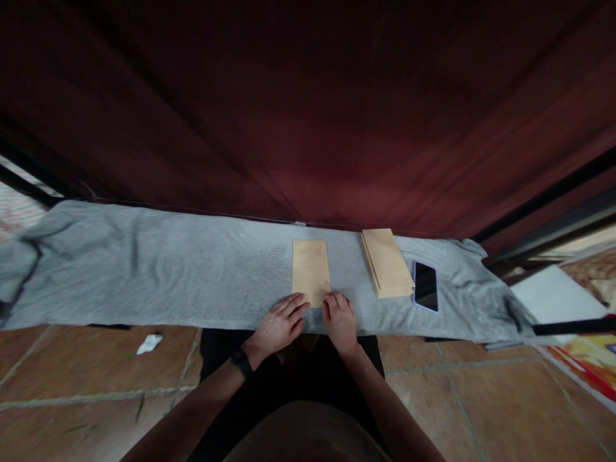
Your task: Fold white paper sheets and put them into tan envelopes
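Note:
A tan paper envelope (pixel 310 269) lies upright on the grey cloth in front of me, with faint reddish print near its top right. My left hand (pixel 282 324), with a dark band at the wrist, rests at the lower left corner. Its fingers are stretched out, their tips touching the paper. At the lower right corner my right hand (pixel 341 321) is closed, its fingers curled and its thumb and fingertips on the envelope's edge. A stack of similar envelopes (pixel 389 263) lies slightly tilted to the right.
A phone (pixel 426 286) with a light purple case lies right of the stack. Grey cloth (pixel 206 269) covers the long, narrow surface. A dark red fabric panel (pixel 308 141) rises behind it. On the tiled floor lies a crumpled white scrap (pixel 149 343). Dark bars (pixel 572 326) stand at the right.

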Action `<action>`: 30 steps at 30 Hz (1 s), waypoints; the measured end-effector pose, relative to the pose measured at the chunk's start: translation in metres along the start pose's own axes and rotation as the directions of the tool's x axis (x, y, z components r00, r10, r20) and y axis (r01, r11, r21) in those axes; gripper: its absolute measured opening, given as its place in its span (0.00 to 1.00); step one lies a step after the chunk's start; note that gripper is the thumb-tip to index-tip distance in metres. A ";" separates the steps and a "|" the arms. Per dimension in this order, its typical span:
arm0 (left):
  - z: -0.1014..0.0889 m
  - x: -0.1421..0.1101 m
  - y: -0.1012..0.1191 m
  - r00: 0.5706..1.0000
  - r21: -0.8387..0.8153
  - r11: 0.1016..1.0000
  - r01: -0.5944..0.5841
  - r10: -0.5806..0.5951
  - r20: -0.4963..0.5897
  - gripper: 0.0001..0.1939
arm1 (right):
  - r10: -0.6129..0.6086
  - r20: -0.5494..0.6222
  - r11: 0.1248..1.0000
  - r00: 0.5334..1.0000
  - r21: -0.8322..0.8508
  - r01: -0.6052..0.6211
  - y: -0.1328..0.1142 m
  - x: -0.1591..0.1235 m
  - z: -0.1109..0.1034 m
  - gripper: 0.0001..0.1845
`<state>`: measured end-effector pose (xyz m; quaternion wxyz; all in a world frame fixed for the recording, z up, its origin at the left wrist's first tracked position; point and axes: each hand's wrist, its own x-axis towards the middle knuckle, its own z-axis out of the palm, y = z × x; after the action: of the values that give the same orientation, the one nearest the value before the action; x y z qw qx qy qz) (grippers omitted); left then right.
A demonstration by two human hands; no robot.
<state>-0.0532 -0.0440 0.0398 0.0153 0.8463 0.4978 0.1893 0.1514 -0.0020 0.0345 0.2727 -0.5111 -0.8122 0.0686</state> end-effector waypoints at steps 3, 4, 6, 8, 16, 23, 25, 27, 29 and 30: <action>0.004 -0.002 0.000 1.000 0.018 1.000 -0.017 0.017 -0.020 0.20 | -0.081 0.015 0.995 0.997 0.058 0.080 -0.018 -0.008 0.001 0.18; 0.006 -0.003 0.000 0.999 0.021 1.000 -0.023 0.023 -0.024 0.21 | -0.110 0.030 0.991 0.994 0.082 0.107 -0.025 -0.012 0.002 0.19; 0.008 -0.004 -0.001 0.999 0.028 0.999 -0.028 0.029 -0.026 0.22 | -0.135 0.056 0.987 0.989 0.099 0.129 -0.036 -0.020 0.005 0.22; 0.008 -0.005 -0.001 0.999 0.034 0.999 -0.029 0.030 -0.024 0.22 | -0.130 0.066 0.990 0.989 0.071 0.125 -0.041 -0.028 0.008 0.24; 0.006 -0.003 -0.003 0.999 -0.011 1.000 -0.008 0.008 -0.032 0.23 | -0.127 0.055 0.991 0.990 -0.041 0.129 -0.021 -0.035 0.006 0.24; 0.005 -0.017 -0.008 0.999 0.022 0.999 0.032 -0.031 -0.030 0.24 | -0.075 0.058 0.994 0.996 -0.081 0.079 0.003 -0.036 -0.007 0.23; 0.002 -0.022 -0.010 0.999 0.037 0.998 0.049 -0.048 -0.019 0.23 | -0.071 0.061 0.994 0.996 -0.084 0.076 0.007 -0.037 -0.009 0.24; 0.000 -0.024 -0.009 0.997 0.048 0.997 0.066 -0.064 -0.032 0.23 | -0.065 0.061 0.994 0.996 -0.085 0.070 0.008 -0.038 -0.009 0.24; -0.001 -0.020 -0.001 0.994 0.061 0.994 0.095 -0.091 -0.057 0.24 | -0.055 0.057 0.995 0.997 -0.082 0.059 0.006 -0.038 -0.009 0.24; 0.000 -0.016 0.005 0.993 0.069 0.992 0.108 -0.104 -0.060 0.24 | -0.050 0.056 0.995 0.997 -0.080 0.054 0.005 -0.037 -0.008 0.24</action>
<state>-0.0559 -0.0604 0.0355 -0.0192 0.8130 0.5486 0.1940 0.1723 -0.0333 0.0253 0.2312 -0.4984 -0.8345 0.0424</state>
